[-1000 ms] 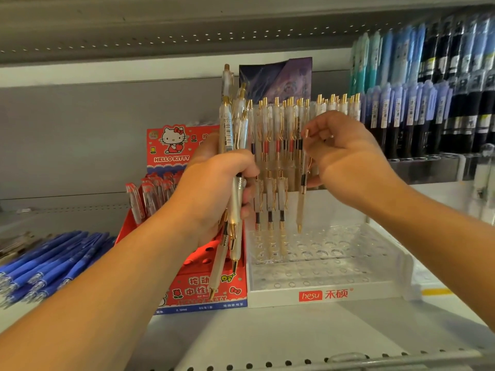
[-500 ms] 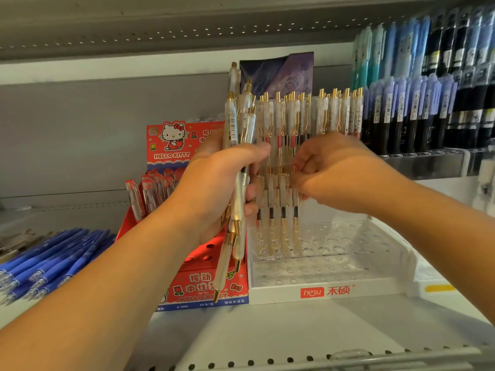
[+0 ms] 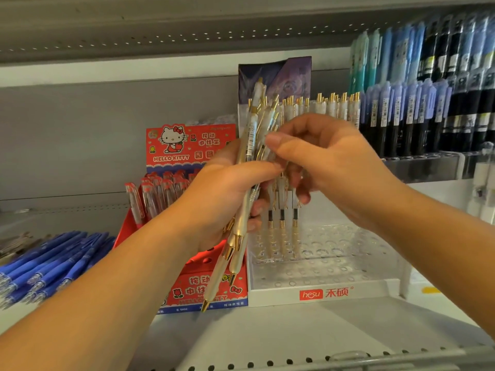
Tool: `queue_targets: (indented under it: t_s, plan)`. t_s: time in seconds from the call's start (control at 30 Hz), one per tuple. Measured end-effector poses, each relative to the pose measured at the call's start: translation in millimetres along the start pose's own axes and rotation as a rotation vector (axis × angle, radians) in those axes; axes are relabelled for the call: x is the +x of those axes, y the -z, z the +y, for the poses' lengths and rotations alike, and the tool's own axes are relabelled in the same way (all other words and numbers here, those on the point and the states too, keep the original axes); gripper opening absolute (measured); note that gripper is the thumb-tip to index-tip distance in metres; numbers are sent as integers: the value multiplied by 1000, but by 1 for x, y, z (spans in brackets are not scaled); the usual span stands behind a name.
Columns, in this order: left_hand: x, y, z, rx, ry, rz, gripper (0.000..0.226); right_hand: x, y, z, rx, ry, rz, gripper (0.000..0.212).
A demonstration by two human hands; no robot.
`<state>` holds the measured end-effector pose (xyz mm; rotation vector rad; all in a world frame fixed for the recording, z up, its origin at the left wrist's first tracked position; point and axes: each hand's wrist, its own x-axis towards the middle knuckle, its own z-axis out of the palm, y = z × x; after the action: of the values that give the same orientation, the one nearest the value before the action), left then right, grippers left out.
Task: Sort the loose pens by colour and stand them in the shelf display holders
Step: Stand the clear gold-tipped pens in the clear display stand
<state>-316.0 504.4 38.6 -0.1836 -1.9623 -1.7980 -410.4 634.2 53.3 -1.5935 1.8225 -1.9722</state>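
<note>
Has drawn the right hand (image 3: 329, 167) back from the clear perforated plastic display holder (image 3: 267, 295) to the bundle of pearl-white, gold-tipped plastic pens (image 3: 237, 242), and pinches its upper ends between thumb and curled fingers. Grips the bundle, slightly tilted, in the left hand (image 3: 222, 199) above the holder's front left corner on the grey metal shelf (image 3: 267, 333). Shows three matching standing pens (image 3: 281, 231) near the holder's left edge.

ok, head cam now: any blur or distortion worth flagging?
Head view: pen bundle in the left hand smears near its top; dark pens at the right edge are soft; upper shelf edge bows from the wide lens; clear holder glints.
</note>
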Motion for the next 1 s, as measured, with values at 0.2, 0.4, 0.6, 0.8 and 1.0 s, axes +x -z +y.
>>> queue_targets:
  t_s: [0.2,0.4,0.6,0.8,1.0]
  plan:
    - [1,-2,-1,38,-6,-33,24,1,0,1,130,-180,-61,15]
    - [0,-3,2,-63,-16,47,18,3,3,-2,236,-188,-38,10]
    - [5,3,-2,34,51,246,27,7,2,-1,305,-141,115,14]
    - [7,7,-4,39,44,238,27,11,17,-3,363,-94,196,15]
    - [7,4,-1,-2,-4,202,19,10,54,1,120,22,185,20]
